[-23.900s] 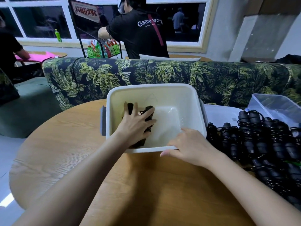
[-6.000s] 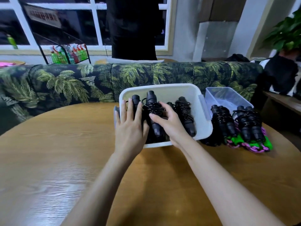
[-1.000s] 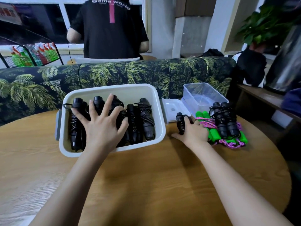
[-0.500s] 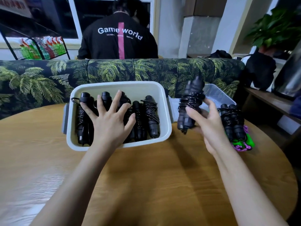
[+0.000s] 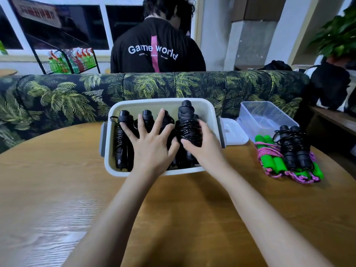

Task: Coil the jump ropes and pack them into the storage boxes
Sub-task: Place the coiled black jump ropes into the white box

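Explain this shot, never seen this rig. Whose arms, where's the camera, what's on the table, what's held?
No machine here: these are a person's two bare hands, filmed by one wide-angle camera worn on their head, looking forward and down. On the round wooden table stands a white plastic storage box holding coiled black jump ropes. The left hand lies spread on those ropes; the right hand grips another coiled black rope bundle over the box's right side. To the right sit a flat white lid, a clear plastic box, and a black-handled jump rope lying on green-handled jump ropes with pink cord.
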